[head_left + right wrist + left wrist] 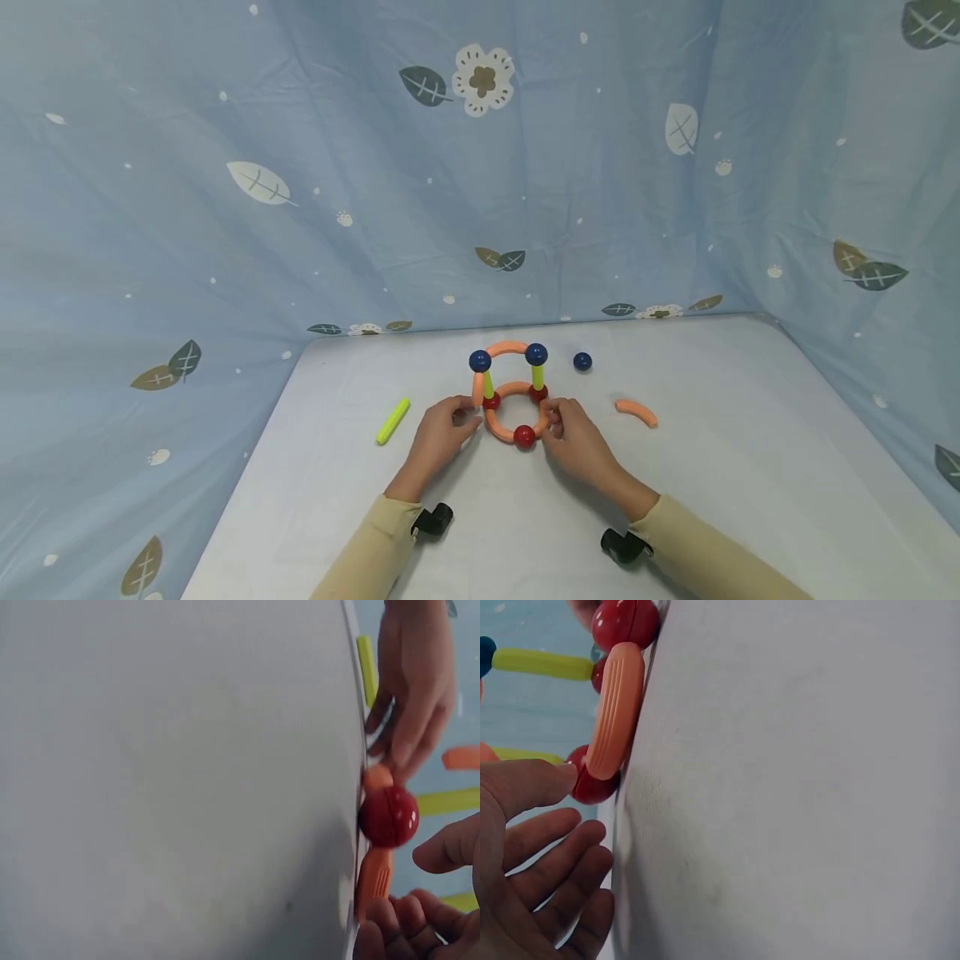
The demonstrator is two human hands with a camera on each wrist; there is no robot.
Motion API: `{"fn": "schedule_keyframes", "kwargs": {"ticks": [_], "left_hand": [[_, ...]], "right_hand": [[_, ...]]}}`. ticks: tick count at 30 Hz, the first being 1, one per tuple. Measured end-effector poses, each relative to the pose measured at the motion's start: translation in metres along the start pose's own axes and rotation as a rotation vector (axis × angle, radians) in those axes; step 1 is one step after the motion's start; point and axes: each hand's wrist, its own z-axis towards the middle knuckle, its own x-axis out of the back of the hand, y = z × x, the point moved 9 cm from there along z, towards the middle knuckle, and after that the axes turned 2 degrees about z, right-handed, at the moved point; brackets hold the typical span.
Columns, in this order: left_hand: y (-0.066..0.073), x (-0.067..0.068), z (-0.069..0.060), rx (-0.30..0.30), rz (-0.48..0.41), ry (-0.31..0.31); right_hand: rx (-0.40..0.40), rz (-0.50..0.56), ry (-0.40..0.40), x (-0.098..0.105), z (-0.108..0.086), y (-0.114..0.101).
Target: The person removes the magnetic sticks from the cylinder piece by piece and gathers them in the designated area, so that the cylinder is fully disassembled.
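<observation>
A magnetic stick-and-ball frame stands between my hands. Its base ring joins red balls, including a front red ball (pixel 525 437), with curved orange sticks (pixel 498 428). Two yellow-green sticks (pixel 537 377) rise to blue balls (pixel 536 354), which a curved orange stick (pixel 507 347) bridges. Another orange stick (pixel 477 389) hangs from the left blue ball (pixel 480 361). My left hand (pixel 441 433) is at the ring's left, thumb tip by a red ball (pixel 592 787), fingers loosely spread. At the right side, my right hand (pixel 577 446) has its fingertips against an orange stick (pixel 373 883), thumb apart.
A loose yellow-green stick (pixel 392 421) lies left of my left hand. Behind the frame to the right is a loose blue ball (pixel 582 362), and a curved orange stick (pixel 637 412) lies further right. A patterned blue curtain (pixel 525 167) borders the white table (pixel 720 467).
</observation>
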Motion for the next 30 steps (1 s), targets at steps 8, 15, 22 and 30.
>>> {"fn": "schedule_keyframes", "kwargs": {"ticks": [8,15,22,30], "left_hand": [[0.001,-0.005,0.017,-0.002,-0.029,-0.021],[0.003,-0.007,0.023,0.000,-0.043,-0.035],[0.001,-0.006,0.022,0.002,-0.054,-0.037],[0.000,-0.005,0.015,0.001,-0.069,-0.033]], "right_hand": [[0.043,-0.024,-0.066,-0.016,-0.011,-0.015],[0.087,-0.061,-0.047,-0.017,-0.009,-0.018],[0.090,-0.076,-0.023,-0.010,-0.009,-0.017],[0.077,-0.081,-0.026,-0.006,-0.008,-0.011]]}}
